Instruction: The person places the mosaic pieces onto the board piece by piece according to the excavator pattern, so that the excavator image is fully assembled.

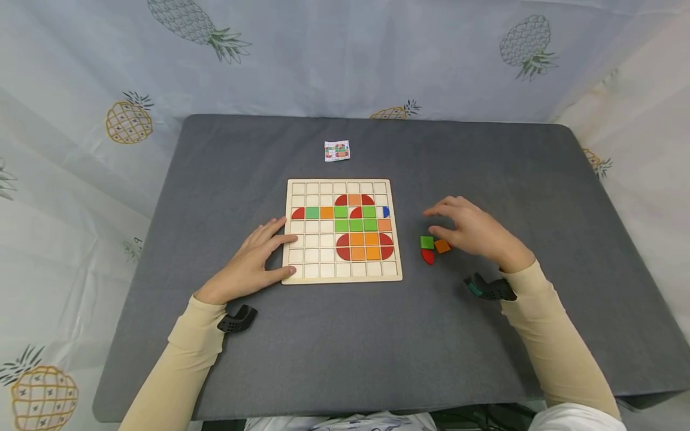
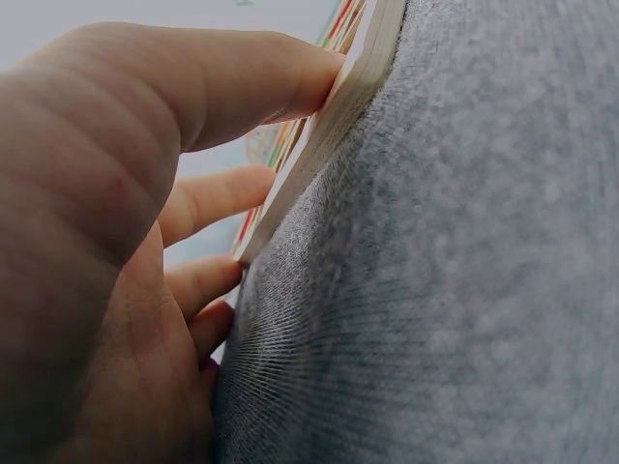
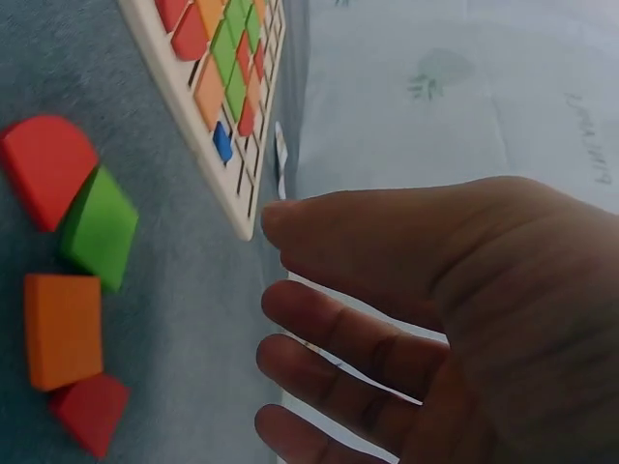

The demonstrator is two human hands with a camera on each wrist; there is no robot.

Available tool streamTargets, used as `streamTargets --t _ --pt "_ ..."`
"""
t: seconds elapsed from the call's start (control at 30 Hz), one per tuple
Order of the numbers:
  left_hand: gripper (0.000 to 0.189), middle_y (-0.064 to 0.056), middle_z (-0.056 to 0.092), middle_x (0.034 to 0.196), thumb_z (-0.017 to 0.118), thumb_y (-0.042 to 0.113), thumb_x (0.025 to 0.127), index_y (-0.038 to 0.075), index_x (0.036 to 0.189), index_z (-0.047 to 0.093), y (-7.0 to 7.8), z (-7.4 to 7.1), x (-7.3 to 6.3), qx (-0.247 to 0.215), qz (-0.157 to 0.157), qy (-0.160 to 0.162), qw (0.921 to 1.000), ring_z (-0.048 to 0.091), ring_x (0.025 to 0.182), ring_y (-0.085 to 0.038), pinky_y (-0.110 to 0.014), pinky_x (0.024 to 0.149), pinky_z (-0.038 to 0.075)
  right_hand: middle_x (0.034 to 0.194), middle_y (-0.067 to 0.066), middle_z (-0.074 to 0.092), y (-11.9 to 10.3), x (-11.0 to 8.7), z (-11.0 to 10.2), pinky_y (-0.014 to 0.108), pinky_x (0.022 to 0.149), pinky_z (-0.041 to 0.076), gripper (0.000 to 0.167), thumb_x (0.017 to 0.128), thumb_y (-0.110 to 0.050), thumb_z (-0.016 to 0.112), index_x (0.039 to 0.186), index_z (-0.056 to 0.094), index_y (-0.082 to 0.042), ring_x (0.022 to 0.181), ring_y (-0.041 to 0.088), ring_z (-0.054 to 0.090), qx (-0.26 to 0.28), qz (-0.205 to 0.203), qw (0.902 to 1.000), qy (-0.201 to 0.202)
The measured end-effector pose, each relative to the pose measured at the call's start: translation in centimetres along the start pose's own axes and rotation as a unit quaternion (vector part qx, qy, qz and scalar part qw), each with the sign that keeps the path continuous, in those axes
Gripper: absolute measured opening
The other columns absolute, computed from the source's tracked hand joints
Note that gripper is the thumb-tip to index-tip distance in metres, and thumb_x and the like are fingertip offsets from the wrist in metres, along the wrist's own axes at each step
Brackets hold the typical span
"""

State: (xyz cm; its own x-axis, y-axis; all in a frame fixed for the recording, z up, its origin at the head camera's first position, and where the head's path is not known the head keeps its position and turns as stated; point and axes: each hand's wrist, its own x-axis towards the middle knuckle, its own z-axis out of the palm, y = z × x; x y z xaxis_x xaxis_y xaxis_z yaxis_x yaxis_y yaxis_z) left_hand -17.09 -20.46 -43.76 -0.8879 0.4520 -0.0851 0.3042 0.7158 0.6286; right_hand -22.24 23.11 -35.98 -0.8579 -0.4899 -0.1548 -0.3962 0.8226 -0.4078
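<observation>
A wooden grid board (image 1: 312, 272) lies flat on the grey table, partly filled with red, orange, green and blue pieces. My left hand (image 1: 245, 266) rests at its left edge, thumb and index fingertip on the rim, fingers fairly straight. Right of the board, my right hand (image 1: 477, 230) hovers with nothing between its spread fingers. Close by it are a green square (image 1: 427, 242), an orange square (image 1: 442, 246) and a red rounded piece (image 1: 427, 257). The right wrist view also has a smaller-looking red piece (image 3: 93, 411) against the orange one, hidden in the head view.
Behind the board lies a small printed card (image 1: 336, 151) with a coloured grid pattern. The grey table (image 1: 345, 341) has rounded corners, and a pale curtain with pineapple prints (image 1: 302, 66) hangs behind it. Black wrist cameras (image 1: 237, 319) sit under both forearms.
</observation>
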Motion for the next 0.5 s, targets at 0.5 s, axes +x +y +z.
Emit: streamTargets --t 0.5 --pt "0.065 -0.011 0.017 0.171 0.077 0.028 0.089 0.014 0.147 0.051 0.1 -0.1 0.0 0.001 -0.002 0.001 1.0000 0.010 0.159 -0.035 -0.061 0.126 0.008 0.136 0.019 0.056 2.6 -1.6 1.2 0.058 0.103 0.045 0.050 0.090 -0.018 0.077 0.136 0.062 -0.003 0.122 0.037 0.049 0.003 0.014 0.9969 -0.078"
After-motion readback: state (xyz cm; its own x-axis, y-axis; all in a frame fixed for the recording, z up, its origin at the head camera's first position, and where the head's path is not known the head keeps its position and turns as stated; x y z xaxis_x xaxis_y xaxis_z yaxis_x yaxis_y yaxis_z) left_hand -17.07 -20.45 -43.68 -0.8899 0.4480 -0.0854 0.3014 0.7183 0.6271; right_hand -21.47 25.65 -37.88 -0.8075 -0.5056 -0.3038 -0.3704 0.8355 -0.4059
